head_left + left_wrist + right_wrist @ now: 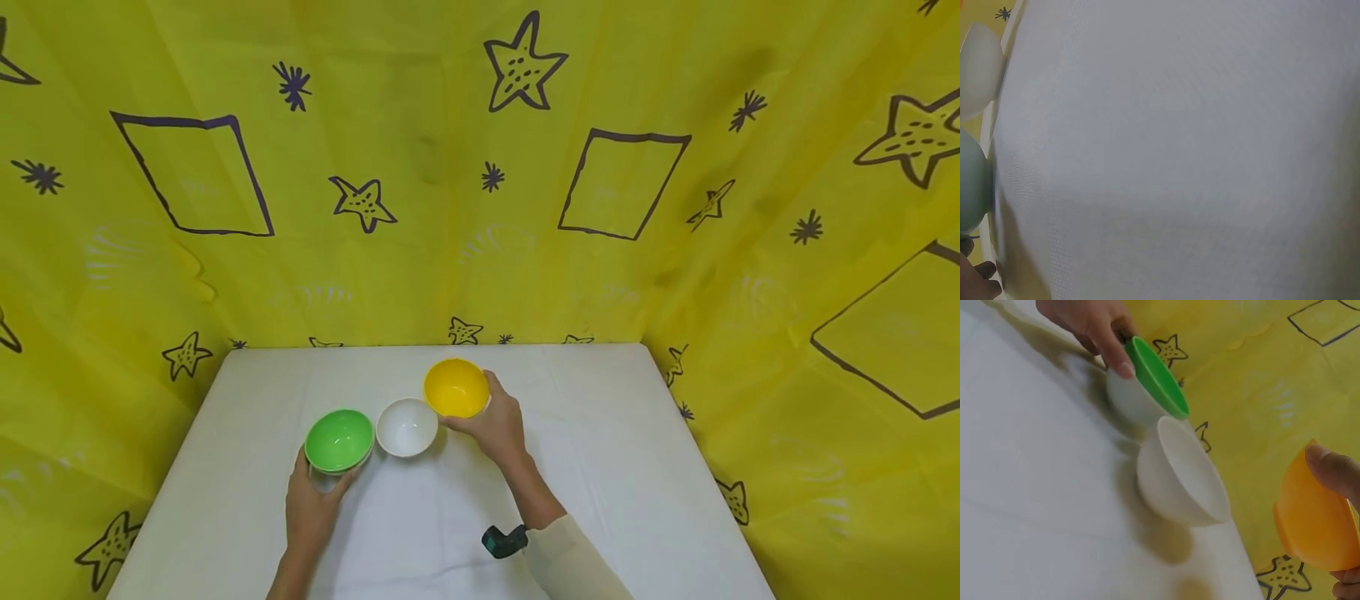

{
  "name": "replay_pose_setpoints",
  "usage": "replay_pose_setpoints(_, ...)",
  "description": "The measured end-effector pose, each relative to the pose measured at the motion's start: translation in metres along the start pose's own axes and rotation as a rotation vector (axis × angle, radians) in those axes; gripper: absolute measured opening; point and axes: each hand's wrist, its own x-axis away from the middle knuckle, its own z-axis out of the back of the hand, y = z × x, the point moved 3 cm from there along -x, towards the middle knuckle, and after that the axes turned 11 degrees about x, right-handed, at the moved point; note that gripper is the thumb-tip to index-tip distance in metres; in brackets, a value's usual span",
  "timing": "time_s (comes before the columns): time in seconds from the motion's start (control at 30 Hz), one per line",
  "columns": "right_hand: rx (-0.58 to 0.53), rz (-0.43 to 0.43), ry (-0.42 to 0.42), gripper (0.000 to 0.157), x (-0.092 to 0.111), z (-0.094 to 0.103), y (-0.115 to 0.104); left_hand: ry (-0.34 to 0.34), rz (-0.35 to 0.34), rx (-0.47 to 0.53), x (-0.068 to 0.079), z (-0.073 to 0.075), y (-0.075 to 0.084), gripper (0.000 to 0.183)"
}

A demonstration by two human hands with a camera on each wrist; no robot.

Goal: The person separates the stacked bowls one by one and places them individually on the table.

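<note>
In the head view my left hand [313, 508] grips a bowl [340, 440] from its near side, thumb on the right and fingers on the left. This bowl is bright green inside; its outside looks pale in the right wrist view. A white bowl [407, 427] stands upright on the table just right of it, untouched by either hand. My right hand [495, 421] holds a yellow bowl [456, 388] by its right side, thumb near the front rim. From the right wrist, the yellow bowl [1319, 512] shows apart from the white bowl [1182, 472], raised off the table.
A white cloth covers the table [600, 500]. Yellow curtains [420, 275] printed with stars and frames hang behind it and along both sides. A dark wrist device [503, 542] sits by the right sleeve [573, 562].
</note>
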Motion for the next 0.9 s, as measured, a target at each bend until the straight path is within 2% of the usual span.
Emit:
replay_pose_setpoints(0.33, 0.003, -0.074, -0.018, 0.096, 0.008, -0.007, 0.025, 0.005, 0.000, -0.004, 0.001, -0.001, 0.001, 0.099)
replay_pose_setpoints(0.7, 0.025, -0.106, -0.024, 0.095, 0.014, -0.017, 0.045, 0.006, -0.004, -0.001, -0.001, -0.001, -0.002, 0.099)
replay_pose_setpoints(0.9, 0.036, -0.095, -0.026, 0.089, 0.021, -0.024, 0.053, 0.013, -0.014, -0.002, 0.000, 0.000, 0.000, 0.099)
